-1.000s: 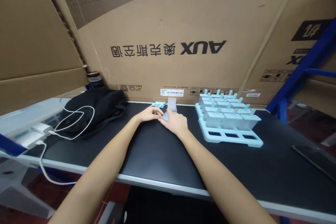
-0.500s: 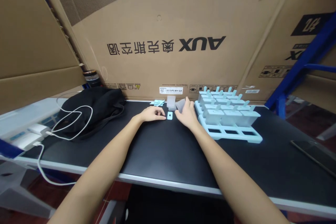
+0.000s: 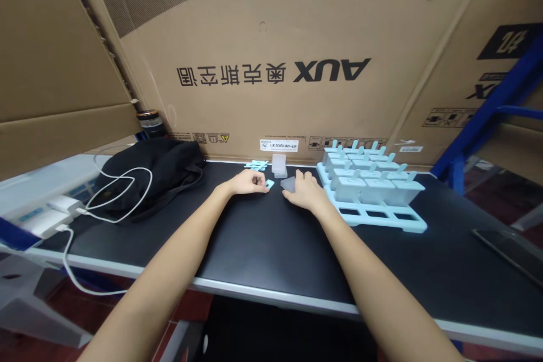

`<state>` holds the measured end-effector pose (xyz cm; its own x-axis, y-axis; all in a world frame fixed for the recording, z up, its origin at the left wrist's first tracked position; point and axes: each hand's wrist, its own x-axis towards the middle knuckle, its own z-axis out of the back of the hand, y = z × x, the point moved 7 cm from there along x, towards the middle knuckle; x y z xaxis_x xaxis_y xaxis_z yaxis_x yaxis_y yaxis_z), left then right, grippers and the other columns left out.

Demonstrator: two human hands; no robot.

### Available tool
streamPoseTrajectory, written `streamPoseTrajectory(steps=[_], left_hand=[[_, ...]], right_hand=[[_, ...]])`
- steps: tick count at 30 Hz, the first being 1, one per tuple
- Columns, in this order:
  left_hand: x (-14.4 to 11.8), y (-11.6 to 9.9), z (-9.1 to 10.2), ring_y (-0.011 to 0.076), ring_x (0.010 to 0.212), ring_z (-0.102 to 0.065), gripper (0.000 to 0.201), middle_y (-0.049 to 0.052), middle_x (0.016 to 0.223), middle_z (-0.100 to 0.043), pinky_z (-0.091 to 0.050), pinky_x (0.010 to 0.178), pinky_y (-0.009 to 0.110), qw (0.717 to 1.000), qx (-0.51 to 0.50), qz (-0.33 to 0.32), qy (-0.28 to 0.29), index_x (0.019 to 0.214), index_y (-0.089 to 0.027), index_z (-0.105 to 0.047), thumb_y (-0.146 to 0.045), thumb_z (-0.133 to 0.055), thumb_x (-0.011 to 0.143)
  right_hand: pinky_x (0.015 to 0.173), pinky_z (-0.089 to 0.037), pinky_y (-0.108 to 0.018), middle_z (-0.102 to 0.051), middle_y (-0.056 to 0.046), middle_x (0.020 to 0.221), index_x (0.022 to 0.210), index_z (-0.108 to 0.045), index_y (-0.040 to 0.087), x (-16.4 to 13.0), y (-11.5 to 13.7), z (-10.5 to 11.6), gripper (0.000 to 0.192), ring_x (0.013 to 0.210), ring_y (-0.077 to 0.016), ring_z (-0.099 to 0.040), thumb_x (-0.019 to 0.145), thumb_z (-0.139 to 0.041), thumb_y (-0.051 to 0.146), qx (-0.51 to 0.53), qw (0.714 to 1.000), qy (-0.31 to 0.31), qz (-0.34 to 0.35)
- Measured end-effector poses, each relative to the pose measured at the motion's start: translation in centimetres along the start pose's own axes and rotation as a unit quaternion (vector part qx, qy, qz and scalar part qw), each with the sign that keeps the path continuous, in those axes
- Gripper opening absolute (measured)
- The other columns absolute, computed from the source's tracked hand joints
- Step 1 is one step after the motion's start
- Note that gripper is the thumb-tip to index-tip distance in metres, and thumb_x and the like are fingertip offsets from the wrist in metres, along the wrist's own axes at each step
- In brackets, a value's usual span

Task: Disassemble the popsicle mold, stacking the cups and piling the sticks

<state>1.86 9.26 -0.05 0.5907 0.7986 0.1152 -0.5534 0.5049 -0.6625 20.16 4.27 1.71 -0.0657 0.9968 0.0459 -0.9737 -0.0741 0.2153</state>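
Left hand [image 3: 246, 182]: grip pinching small blue lid [image 3: 269, 183], lifted off table [image 3: 254, 249]. Right hand [image 3: 306, 191]: grip holding translucent mould cup [image 3: 288, 184] just right of lid (mouth toward it, likely for fitting). Mould tray [image 3: 373, 212] right of right grip.

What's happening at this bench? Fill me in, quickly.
A person works with bare hands on a black table. The left hand pinches a small light-blue piece. The right hand rests on a translucent mold cup lying on the table. A light-blue popsicle mold tray sits just to the right, mostly filled; its front row of slots is open.
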Motion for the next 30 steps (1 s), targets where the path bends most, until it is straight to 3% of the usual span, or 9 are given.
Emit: streamPoseTrajectory(steps=[4,8,12,16,24,30], left_hand=[[-0.3,1.4,1.9,0.0132,0.064,-0.051,0.03,0.001,0.075,-0.062,-0.036,0.06,0.025,0.99,0.101,0.002,-0.1,0.077,-0.019,-0.066,-0.048,-0.061,0.08],[-0.5,2.9,3.0,0.0156,0.071,-0.053,0.028,0.004,0.089,-0.063,-0.04,0.069,0.028,0.974,0.171,0.024,-0.148,0.086,-0.022,-0.07,-0.044,-0.054,0.086],[-0.5,3.7,3.0,0.0214,0.094,-0.055,0.03,0.006,0.105,-0.059,-0.042,0.088,0.035,0.968,0.189,0.021,-0.163,0.097,-0.026,-0.071,-0.044,-0.049,0.089],[-0.4,4.1,2.9,0.0265,0.113,-0.046,0.03,0.007,0.113,-0.053,-0.033,0.105,0.044,0.961,0.216,0.013,-0.174,0.104,-0.028,-0.071,-0.046,-0.052,0.088],[-0.4,4.3,2.9,0.0284,0.114,-0.043,0.033,0.009,0.12,-0.049,-0.033,0.105,0.049,0.956,0.233,0.021,-0.175,0.11,-0.026,-0.068,-0.044,-0.052,0.088],[-0.7,1.8,2.9,0.0271,0.112,-0.045,0.026,0.008,0.119,-0.054,-0.037,0.103,0.044,0.956,0.225,-0.034,-0.187,0.105,-0.023,-0.065,-0.038,-0.052,0.088]], right_hand=[[0.096,-0.041,-0.041,-0.038,-0.02,0.133,0.138,-0.038,0.011,-0.6,0.9,0.3,0.079,0.121,-0.0342,-0.048,0.075,-0.062,0.052,0.024,0.998,0.039,0.051],[0.096,-0.042,-0.039,-0.037,-0.016,0.132,0.131,-0.046,0.017,-1.3,1.6,0.6,0.071,0.121,-0.0312,-0.048,0.071,-0.067,0.048,0.036,0.989,0.081,0.115],[0.096,-0.044,-0.038,-0.036,-0.014,0.133,0.13,-0.048,0.018,-1.9,2.0,0.8,0.067,0.122,-0.0302,-0.046,0.07,-0.068,0.038,0.032,0.982,0.113,0.147],[0.092,-0.045,-0.036,-0.042,-0.015,0.126,0.123,-0.054,0.016,-1.9,2.3,1.1,0.053,0.112,-0.0278,-0.054,0.075,-0.065,0.035,0.014,0.985,0.097,0.141],[0.081,-0.048,-0.036,-0.046,-0.014,0.123,0.12,-0.056,0.018,-1.5,2.7,1.1,0.05,0.107,-0.0297,-0.059,0.08,-0.063,0.047,0.003,0.993,0.034,0.113],[0.082,-0.048,-0.036,-0.047,-0.014,0.123,0.124,-0.055,0.017,-1.4,2.6,1.0,0.057,0.101,-0.029,-0.062,0.078,-0.064,0.049,0.021,0.993,0.031,0.116]])
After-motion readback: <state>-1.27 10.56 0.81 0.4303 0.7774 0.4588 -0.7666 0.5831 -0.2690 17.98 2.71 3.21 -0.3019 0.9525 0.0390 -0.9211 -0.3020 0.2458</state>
